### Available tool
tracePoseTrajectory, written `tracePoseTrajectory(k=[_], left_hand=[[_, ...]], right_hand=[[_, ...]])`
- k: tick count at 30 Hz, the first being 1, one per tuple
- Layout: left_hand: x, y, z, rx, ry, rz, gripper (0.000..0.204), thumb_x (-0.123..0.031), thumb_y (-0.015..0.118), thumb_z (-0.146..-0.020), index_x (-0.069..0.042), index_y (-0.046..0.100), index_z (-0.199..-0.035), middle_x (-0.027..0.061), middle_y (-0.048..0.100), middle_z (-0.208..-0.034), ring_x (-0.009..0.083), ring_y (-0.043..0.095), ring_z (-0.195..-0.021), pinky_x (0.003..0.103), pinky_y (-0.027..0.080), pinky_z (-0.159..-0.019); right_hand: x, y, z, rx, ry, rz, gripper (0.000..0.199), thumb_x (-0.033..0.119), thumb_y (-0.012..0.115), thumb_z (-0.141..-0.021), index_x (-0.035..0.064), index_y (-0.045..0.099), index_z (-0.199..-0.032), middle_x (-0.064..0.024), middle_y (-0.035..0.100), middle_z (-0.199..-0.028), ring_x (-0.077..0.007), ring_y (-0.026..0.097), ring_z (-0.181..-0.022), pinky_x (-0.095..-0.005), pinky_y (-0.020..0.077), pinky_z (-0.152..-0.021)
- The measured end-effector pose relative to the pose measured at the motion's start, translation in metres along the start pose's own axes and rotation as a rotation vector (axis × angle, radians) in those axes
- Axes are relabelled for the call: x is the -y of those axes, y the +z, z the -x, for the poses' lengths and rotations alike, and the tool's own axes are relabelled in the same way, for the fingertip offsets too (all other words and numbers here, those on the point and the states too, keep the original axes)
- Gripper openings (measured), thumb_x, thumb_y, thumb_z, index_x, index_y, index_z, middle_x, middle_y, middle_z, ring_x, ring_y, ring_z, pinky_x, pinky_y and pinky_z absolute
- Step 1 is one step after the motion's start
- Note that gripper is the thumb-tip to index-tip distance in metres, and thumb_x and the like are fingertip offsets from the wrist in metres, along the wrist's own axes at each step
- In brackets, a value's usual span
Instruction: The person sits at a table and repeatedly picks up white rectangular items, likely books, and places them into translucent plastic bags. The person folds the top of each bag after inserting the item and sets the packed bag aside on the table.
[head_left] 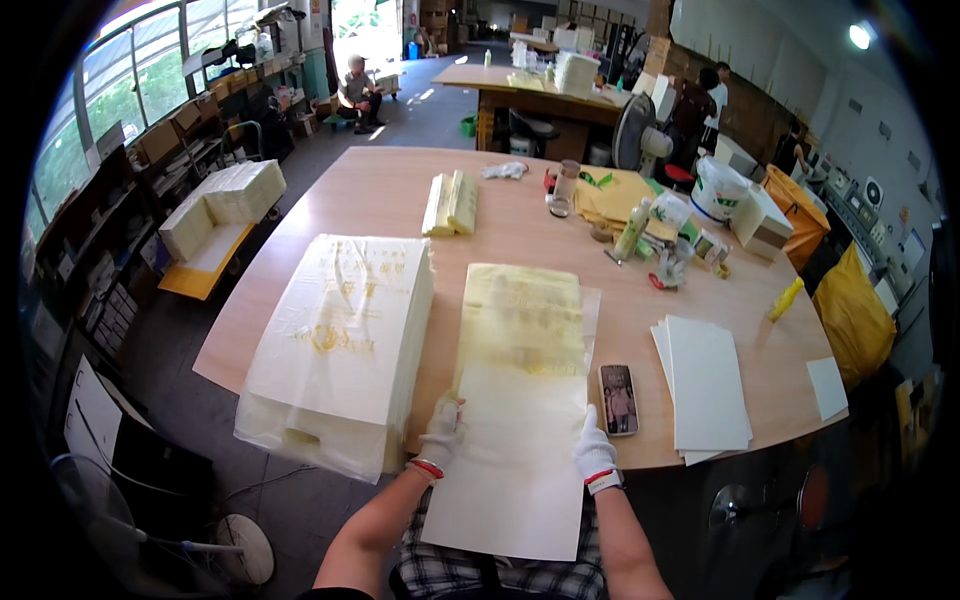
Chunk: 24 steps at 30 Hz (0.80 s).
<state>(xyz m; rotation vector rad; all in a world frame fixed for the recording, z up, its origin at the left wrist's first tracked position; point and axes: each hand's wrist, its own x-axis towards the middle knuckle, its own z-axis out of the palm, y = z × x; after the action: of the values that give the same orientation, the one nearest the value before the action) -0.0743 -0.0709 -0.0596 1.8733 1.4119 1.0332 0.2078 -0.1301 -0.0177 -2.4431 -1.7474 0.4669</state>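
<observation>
My left hand (441,432), in a white glove, grips the left edge of a large white sheet (510,470). On its right edge my right hand (593,447), gloved too, closes with the thumb on top. The sheet's near end hangs past the table edge over my lap. Its far end meets a pale yellow, see-through plastic bag (525,310) with yellow print; whether it lies inside or on top I cannot tell. Left of my hands stands a thick stack of printed plastic bags (345,330). Close to my right hand lies a phone (618,399).
White boards (705,385) lie at the right. Folded yellow bags (450,203) rest farther back. A bottle (632,230), a white bucket (719,188) and a yellow marker-like tube (786,299) are on the table's right side. A floor fan (640,135) stands beyond; a person (358,95) sits far off.
</observation>
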Motion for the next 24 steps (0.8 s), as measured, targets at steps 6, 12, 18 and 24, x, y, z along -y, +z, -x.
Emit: tracePoseTrajectory(k=[6, 12, 18, 24], left_hand=[[-0.043, -0.018, 0.08, -0.016, -0.084, 0.097, 0.033, 0.009, 0.047, -0.069, 0.0, 0.046, -0.101, 0.012, 0.049, -0.098, 0.0197, 0.049, -0.079, 0.027, 0.043, -0.07], [-0.056, -0.039, 0.152, 0.09, -0.119, -0.046, 0.018, 0.002, 0.053, -0.073, -0.001, 0.046, -0.089, 0.0118, 0.047, -0.084, 0.0233, 0.05, -0.074, 0.033, 0.043, -0.061], [-0.126, -0.095, 0.211, 0.296, -0.145, -0.111, 0.012, -0.004, 0.056, -0.079, 0.0, 0.052, -0.089, 0.0218, 0.05, -0.108, 0.0311, 0.055, -0.091, 0.034, 0.046, -0.071], [-0.106, -0.112, 0.267, 0.459, 0.093, 0.067, 0.03, -0.003, 0.059, -0.079, -0.006, 0.057, -0.109, 0.0208, 0.051, -0.118, 0.0325, 0.061, -0.084, 0.035, 0.05, -0.071]], right_hand=[[-0.019, -0.011, 0.077, 0.209, -0.032, -0.114, 0.087, 0.009, 0.049, -0.073, 0.0085, -0.003, -0.143, -0.0219, 0.061, -0.072, -0.0385, 0.059, -0.061, -0.0518, 0.0425, -0.053], [-0.045, 0.019, 0.154, 0.149, -0.13, -0.414, 0.076, 0.008, 0.045, -0.082, 0.0054, 0.0, -0.143, -0.029, 0.06, -0.082, -0.0434, 0.056, -0.061, -0.0522, 0.0431, -0.055], [-0.058, 0.005, 0.243, 0.136, -0.34, -0.298, 0.072, 0.017, 0.046, -0.085, -0.0006, 0.006, -0.142, -0.0225, 0.059, -0.066, -0.0312, 0.054, -0.047, -0.0452, 0.0386, -0.04], [-0.066, 0.014, 0.3, 0.089, -0.681, -0.182, 0.051, 0.01, 0.049, -0.08, -0.0051, 0.038, -0.128, -0.0163, 0.054, -0.062, -0.0268, 0.051, -0.05, -0.0416, 0.0396, -0.044]])
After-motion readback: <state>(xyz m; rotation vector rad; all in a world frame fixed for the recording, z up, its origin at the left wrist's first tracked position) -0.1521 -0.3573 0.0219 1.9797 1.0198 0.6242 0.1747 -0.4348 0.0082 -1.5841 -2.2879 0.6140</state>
